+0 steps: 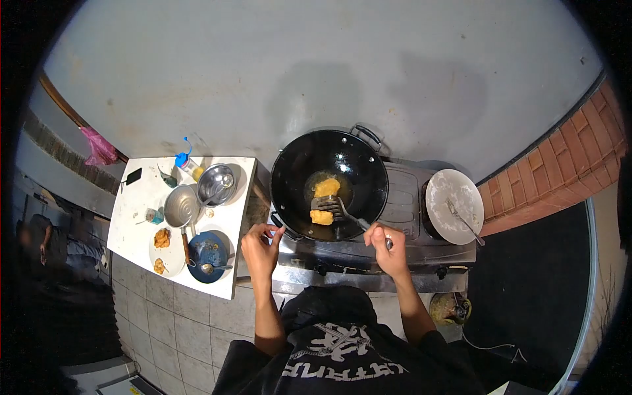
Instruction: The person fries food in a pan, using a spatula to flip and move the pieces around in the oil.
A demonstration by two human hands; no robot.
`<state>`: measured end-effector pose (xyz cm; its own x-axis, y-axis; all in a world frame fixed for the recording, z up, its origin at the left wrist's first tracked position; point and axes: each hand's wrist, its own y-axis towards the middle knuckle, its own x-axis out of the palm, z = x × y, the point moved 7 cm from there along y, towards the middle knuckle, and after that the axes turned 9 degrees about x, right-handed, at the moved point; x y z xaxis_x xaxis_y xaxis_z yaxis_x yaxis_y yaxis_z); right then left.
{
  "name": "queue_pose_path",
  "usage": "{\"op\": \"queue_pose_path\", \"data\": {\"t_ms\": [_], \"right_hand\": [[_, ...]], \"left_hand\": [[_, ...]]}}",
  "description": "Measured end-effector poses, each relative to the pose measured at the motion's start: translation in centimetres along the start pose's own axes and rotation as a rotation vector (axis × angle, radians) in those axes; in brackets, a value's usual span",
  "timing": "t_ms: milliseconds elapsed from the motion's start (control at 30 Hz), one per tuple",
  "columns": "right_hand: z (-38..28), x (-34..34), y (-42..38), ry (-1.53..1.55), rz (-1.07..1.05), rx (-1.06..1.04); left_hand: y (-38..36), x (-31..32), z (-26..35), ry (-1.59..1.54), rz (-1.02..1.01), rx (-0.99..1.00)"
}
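A large black wok (289, 171) stands on the stove, with a little oil in its bottom. Two golden fried pieces lie in it, an upper one (326, 188) and a lower one (321, 217). My right hand (387, 247) is closed round the handle of a slotted spatula (329, 206), whose head is in the wok between and against the pieces. My left hand (263, 243) is at the wok's lower left edge, by its near handle, thumb and forefinger close together; whether it grips anything is too small to tell.
Right of the wok, a whitish-coated bowl (447, 191) with a spoon sits on the stove (401, 191). The white table (141, 191) at left carries metal bowls, a blue plate (209, 253), fried food, a bottle and a phone. Another person sits far left.
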<state>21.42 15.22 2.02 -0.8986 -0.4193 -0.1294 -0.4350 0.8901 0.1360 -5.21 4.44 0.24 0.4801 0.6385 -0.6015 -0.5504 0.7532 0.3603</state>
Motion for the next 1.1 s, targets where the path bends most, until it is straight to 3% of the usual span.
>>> {"op": "queue_pose_path", "data": {"t_ms": [133, 400, 1100], "right_hand": [[1.0, -0.4, 0.3, -0.018, 0.026, 0.069], [0.0, -1.4, 0.5, -0.061, 0.148, 0.001], [-2.2, -1.8, 0.7, -0.237, 0.127, -0.101]], "left_hand": [[0.0, -0.1, 0.3, 0.016, 0.009, 0.010], [-0.1, -0.1, 0.1, 0.017, 0.040, 0.054], [-0.2, -0.1, 0.1, 0.031, 0.016, 0.006]]}}
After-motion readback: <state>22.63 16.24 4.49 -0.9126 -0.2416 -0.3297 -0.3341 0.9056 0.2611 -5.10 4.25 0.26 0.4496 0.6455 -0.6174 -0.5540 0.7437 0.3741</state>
